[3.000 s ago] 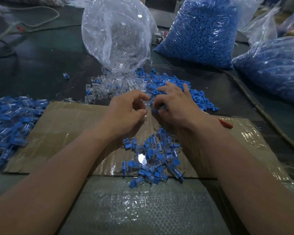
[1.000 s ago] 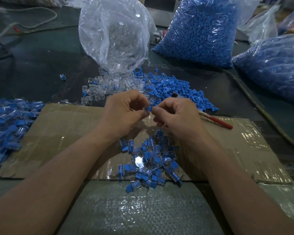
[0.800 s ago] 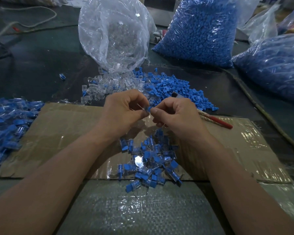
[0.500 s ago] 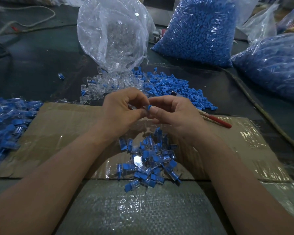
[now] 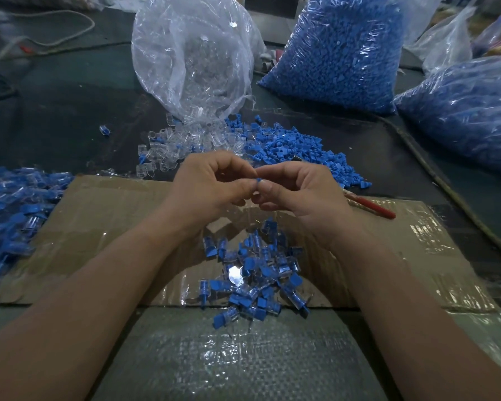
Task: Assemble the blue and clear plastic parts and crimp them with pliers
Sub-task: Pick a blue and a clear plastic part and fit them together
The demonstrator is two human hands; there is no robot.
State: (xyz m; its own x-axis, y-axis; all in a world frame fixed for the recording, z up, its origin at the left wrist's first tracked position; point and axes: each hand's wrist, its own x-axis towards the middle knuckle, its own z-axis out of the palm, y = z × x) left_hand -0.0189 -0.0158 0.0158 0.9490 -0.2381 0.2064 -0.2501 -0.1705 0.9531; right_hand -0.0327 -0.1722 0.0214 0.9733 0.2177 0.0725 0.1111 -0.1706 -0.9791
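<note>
2 forearms converge from below. Left hand point(image 5: 211, 188) and right hand point(image 5: 300, 195) side by side, fingers curled, fingertips meeting, pinching 1 blue part point(image 5: 258, 180).

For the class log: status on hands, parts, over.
Left hand and right hand pinching one blue part. Pliers lie untouched on cardboard. Nothing obstructing.

Dim, cool light; glare glints on the taped cardboard point(image 5: 417, 256) right of the right hand point(image 5: 298, 195); the picture's edges bow and soften.
</note>
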